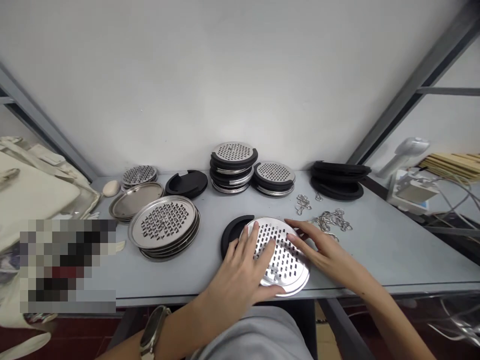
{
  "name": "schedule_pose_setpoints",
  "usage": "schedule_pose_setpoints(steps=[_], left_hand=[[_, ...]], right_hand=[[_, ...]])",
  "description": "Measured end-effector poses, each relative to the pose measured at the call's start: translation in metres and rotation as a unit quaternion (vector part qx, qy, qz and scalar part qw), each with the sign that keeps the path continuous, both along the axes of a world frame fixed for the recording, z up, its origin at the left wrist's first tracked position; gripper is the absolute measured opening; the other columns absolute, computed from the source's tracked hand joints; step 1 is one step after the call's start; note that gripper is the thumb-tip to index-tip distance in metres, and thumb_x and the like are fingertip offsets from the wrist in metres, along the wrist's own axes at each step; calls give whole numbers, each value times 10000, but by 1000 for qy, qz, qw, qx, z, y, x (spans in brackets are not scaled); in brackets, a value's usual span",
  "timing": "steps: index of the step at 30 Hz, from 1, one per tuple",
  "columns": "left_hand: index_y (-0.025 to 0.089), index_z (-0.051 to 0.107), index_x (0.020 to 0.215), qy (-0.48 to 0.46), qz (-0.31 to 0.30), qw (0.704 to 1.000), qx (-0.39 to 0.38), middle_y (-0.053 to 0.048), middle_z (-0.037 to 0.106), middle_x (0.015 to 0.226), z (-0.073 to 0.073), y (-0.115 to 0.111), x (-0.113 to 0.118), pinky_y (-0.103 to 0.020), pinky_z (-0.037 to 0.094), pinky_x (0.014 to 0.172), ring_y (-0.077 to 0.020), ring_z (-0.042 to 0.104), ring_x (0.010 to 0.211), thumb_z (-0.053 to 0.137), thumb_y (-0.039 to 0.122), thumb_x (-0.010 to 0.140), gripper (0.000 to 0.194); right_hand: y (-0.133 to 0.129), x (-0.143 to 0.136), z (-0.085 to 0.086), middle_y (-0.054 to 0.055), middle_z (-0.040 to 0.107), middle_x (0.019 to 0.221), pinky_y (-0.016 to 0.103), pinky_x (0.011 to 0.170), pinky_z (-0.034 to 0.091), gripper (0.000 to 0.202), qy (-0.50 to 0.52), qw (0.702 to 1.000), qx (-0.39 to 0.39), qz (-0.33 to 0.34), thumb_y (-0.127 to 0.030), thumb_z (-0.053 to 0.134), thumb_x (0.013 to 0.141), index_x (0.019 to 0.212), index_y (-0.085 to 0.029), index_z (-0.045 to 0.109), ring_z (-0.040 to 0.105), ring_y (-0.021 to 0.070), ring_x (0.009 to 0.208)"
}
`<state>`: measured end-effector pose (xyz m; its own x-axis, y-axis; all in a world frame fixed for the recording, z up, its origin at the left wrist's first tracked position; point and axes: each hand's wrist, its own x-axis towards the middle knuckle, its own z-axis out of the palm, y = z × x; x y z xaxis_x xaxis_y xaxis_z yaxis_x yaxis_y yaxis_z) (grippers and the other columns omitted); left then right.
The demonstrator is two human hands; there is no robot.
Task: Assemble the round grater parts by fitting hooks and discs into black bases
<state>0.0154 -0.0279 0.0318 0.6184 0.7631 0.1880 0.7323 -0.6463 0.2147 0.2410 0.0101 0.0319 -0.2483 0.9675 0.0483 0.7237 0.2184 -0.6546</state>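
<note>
A round metal grater disc (pixel 281 252) with rows of raised holes lies partly over a black round holder (pixel 229 235) at the table's front edge. My left hand (pixel 240 270) rests on the disc's left side, fingers spread across its face and thumb along the near rim. At the upper right rim, my right hand (pixel 318 245) grips the disc, its thumb on the face; the undersides of its fingers are hidden. Just beyond that hand lies a pile of bent metal wire clips (pixel 332 220).
Grater discs are stacked on the left (pixel 165 225), beside plain metal discs (pixel 137 200). Assembled graters stand in a tall stack (pixel 233 167) and a lower stack (pixel 275 177) at the back. Black holders (pixel 339 180) are piled at the right. A cream bag (pixel 37 190) sits far left.
</note>
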Motion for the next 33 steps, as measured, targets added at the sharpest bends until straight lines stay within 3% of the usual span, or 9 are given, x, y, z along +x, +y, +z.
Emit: schedule_pose_setpoints(steps=[1, 4, 6, 14, 24, 28, 33], left_hand=[[168, 314, 1406, -6, -9, 1000, 0, -235, 135, 1513, 0, 1, -3, -538, 351, 1022, -406, 180, 1373, 574, 607, 788, 801], [130, 255, 1433, -11, -16, 1000, -19, -263, 100, 1510, -1, 4, -12, -570, 308, 1036, -431, 124, 1377, 559, 775, 645, 1063], [127, 234, 1438, -6, 3, 1000, -18, -265, 74, 1513, -4, 4, -15, -587, 297, 1030, -441, 98, 1378, 591, 777, 620, 1105], [182, 224, 1434, -27, 56, 997, -48, -223, 51, 1530, -2, 3, -13, -556, 314, 1022, -408, 159, 1383, 706, 644, 637, 1039], [194, 278, 1401, -40, 76, 993, -83, -204, 189, 1509, -2, 7, -10, -579, 265, 1031, -388, 165, 1386, 697, 676, 618, 1011], [178, 337, 1376, -27, 60, 995, -75, -210, 219, 1497, 0, 7, -9, -591, 219, 1040, -399, 147, 1387, 605, 788, 597, 1026], [209, 394, 1354, -24, 38, 998, -44, -169, 289, 1481, 1, 3, -11, -560, 227, 1044, -362, 189, 1385, 477, 745, 754, 809]], right_hand=[[-1, -3, -1, 78, 551, 1318, 435, 980, 464, 522, 13, 1000, -2, 5, -554, 378, 915, 1333, -257, 477, 531, 291, 1179], [-5, -11, -5, 62, 478, 1393, 433, 1055, 397, 513, 48, 999, 0, 16, -534, 358, 931, 1363, -267, 435, 461, 276, 1259], [-7, -15, -7, 57, 415, 1441, 440, 1081, 366, 553, 61, 998, 6, 28, -531, 399, 919, 1410, -281, 355, 409, 271, 1303], [-10, -14, -16, 58, 263, 1524, 477, 1112, 308, 741, 104, 991, -1, 88, -515, 516, 868, 1481, -305, 156, 293, 278, 1373], [-11, -13, -17, 70, 279, 1515, 476, 1110, 312, 748, 104, 989, -3, 106, -514, 544, 848, 1472, -293, 195, 304, 289, 1367], [-12, -16, -13, 54, 298, 1499, 435, 1112, 328, 735, 74, 991, 7, 107, -524, 570, 830, 1453, -310, 244, 321, 274, 1357], [-12, -15, -14, 50, 234, 1528, 455, 1122, 301, 768, 29, 994, 7, 108, -556, 535, 842, 1480, -325, 177, 267, 285, 1382]])
